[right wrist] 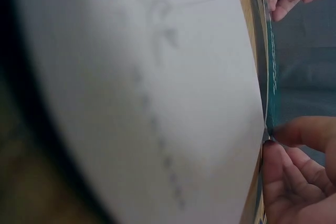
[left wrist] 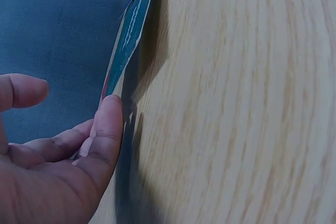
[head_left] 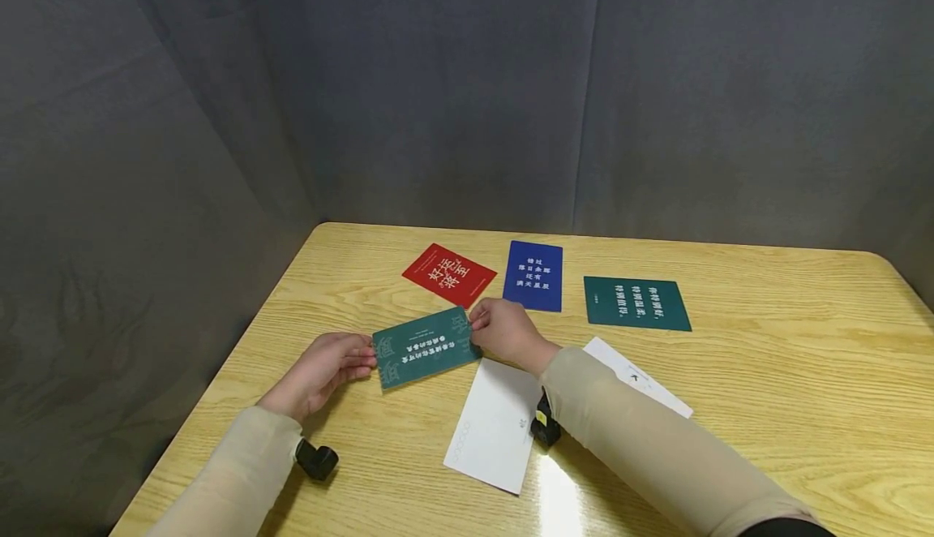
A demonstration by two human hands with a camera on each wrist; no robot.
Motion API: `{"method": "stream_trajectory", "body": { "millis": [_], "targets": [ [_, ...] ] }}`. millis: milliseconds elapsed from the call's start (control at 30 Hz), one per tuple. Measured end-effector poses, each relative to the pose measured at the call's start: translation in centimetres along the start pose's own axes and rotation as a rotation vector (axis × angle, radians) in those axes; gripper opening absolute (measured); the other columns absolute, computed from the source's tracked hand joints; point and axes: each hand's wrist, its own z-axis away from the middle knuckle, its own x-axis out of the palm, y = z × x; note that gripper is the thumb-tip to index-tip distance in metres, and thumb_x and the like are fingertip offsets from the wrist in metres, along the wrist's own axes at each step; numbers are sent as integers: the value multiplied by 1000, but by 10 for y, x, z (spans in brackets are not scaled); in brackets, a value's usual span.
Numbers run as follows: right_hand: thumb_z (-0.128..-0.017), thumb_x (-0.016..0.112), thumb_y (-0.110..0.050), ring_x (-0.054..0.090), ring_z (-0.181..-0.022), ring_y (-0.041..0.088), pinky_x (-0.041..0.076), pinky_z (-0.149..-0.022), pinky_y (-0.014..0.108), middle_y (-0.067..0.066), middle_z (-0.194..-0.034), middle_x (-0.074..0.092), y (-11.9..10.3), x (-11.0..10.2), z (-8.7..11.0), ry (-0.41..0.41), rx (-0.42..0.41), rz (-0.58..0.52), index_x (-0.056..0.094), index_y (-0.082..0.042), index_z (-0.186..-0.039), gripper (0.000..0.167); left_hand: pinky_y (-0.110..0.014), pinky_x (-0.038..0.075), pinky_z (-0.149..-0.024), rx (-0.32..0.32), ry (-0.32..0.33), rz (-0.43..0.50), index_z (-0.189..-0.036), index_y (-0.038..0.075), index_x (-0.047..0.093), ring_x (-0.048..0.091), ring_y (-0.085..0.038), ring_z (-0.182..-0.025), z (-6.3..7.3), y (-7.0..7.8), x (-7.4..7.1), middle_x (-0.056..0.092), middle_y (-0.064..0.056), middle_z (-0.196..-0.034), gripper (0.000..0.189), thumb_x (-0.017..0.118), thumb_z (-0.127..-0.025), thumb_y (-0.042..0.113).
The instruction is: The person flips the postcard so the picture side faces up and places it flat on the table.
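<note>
A dark green printed card (head_left: 419, 346) with white characters is held between my two hands near the table's left side. My left hand (head_left: 339, 365) pinches its left end, and one finger (left wrist: 26, 91) stands away from the card in the left wrist view. At the opposite end my right hand (head_left: 507, 330) pinches the upper right corner between thumb and forefinger. Under the card a shadow falls on the wood in the left wrist view. A white card (head_left: 494, 427) lies just below the right hand, partly covered by the wrist camera.
Farther back lie a red card (head_left: 449, 275), a blue card (head_left: 533, 276) and another green card (head_left: 637, 303). A second white card (head_left: 642, 383) is partly hidden under the right sleeve. Grey cloth (head_left: 438, 99) hangs behind and left of the wooden table (head_left: 788, 358).
</note>
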Motion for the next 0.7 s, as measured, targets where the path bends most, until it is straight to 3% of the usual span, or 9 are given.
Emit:
{"method": "stream_trajectory", "body": {
  "millis": [700],
  "targets": [
    [-95,70,-4,65,-94,21,58,-82,32,8,-102,70,-2,-7,3,-50,-5,-3,70,0,-110,16,-24,57,-81,-12,9,-59,-131,-20,48,64,-17,-93,2,-1,7,63,-17,-109,40,48,-103,8]
  ]
}}
